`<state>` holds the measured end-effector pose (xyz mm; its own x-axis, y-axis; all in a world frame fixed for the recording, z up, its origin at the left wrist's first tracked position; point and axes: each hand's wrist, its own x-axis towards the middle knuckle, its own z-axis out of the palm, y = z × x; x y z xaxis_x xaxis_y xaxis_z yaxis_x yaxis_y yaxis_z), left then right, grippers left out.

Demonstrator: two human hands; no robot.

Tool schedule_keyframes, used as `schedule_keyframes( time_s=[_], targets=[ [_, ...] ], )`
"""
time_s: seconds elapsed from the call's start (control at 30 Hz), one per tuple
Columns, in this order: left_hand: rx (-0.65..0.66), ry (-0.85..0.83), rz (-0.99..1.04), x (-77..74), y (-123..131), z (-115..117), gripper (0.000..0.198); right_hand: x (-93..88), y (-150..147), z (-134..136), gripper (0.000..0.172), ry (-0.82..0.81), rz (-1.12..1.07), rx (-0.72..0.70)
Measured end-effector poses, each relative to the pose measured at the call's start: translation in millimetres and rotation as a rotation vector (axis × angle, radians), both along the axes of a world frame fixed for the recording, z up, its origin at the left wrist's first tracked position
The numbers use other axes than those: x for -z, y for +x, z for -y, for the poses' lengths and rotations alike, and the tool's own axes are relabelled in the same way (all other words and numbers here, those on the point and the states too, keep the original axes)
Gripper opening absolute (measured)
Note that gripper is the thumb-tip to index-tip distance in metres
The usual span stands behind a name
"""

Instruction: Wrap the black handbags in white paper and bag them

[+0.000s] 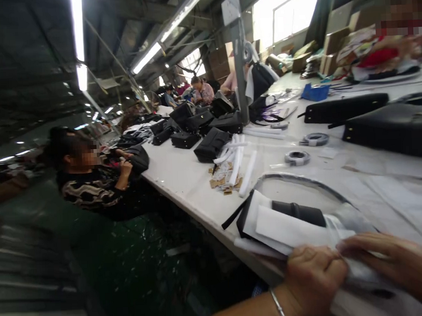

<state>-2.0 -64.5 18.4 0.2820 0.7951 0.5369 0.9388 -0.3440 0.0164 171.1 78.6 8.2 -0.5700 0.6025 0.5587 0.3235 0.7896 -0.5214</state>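
A black handbag point(245, 217) lies at the front edge of the table, with white foam sheets point(284, 227) over it and a black rolled piece point(300, 212) on top. My left hand point(316, 277), a silver bangle on its wrist, is closed at the near end of the sheets. Close beside it, my right hand point(386, 257) has its fingers bent together over clear plastic wrapping point(363, 272). Both hands partly hide what lies under them. Behind the bag arcs a wrapped strap point(303, 178).
Wrapped strap coils point(297, 158), white foam tubes point(247, 175) and brown paper scraps point(217, 182) lie farther along the table point(179, 178). Black bags point(391, 127) stand at right and beyond. A metal post point(240, 73) rises mid-table. A co-worker point(93, 186) handles a black bag at left.
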Motion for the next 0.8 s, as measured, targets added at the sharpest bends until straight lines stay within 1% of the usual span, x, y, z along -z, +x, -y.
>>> schedule_keyframes(
  time_s=[0.03, 0.07, 0.13, 0.17, 0.23, 0.33, 0.43, 0.6, 0.7, 0.77, 0.8],
  targets=[
    [-0.007, 0.013, 0.069, -1.1, 2.2, 1.1, 0.020, -14.1, 2.2, 3.6, 0.024, -0.032, 0.133, -0.088],
    [-0.016, 0.030, 0.138, -2.4, 4.1, 2.4, 0.018, -28.2, 2.9, 8.6, 0.020, -0.077, 0.212, -0.073],
    [-0.025, 0.053, 0.233, -4.7, 5.8, 3.7, 0.014, -51.9, -1.6, 18.1, 0.019, -0.150, 0.273, -0.069],
    [-0.029, 0.044, 0.261, -5.2, 5.4, 3.4, 0.014, -60.0, -5.8, 20.9, 0.017, -0.192, 0.283, -0.067],
    [-0.005, 0.032, 0.270, -5.2, 3.4, 2.1, 0.016, -69.1, -13.6, 23.0, 0.011, -0.282, 0.287, -0.043],
    [0.022, 0.021, 0.248, -5.7, 0.3, 2.7, 0.023, -72.4, -18.1, 23.7, 0.007, -0.376, 0.283, -0.010],
    [0.033, 0.032, 0.196, -6.9, -1.5, 4.7, 0.029, -70.7, -17.2, 24.0, 0.005, -0.406, 0.275, -0.009],
    [0.045, 0.060, 0.157, -7.8, -1.9, 1.7, 0.028, -63.2, -21.7, 22.9, 0.010, -0.435, 0.244, 0.011],
    [0.038, 0.048, 0.145, -9.1, -1.3, 0.5, 0.028, -62.7, -18.9, 25.8, 0.011, -0.372, 0.231, 0.098],
    [0.046, 0.043, 0.131, -10.2, -1.2, 0.9, 0.029, -66.9, -4.4, 28.8, 0.011, -0.284, 0.207, 0.160],
    [0.048, 0.039, 0.122, -10.6, -1.4, 1.3, 0.030, -70.8, 8.1, 30.2, 0.011, -0.238, 0.182, 0.194]
  ],
)
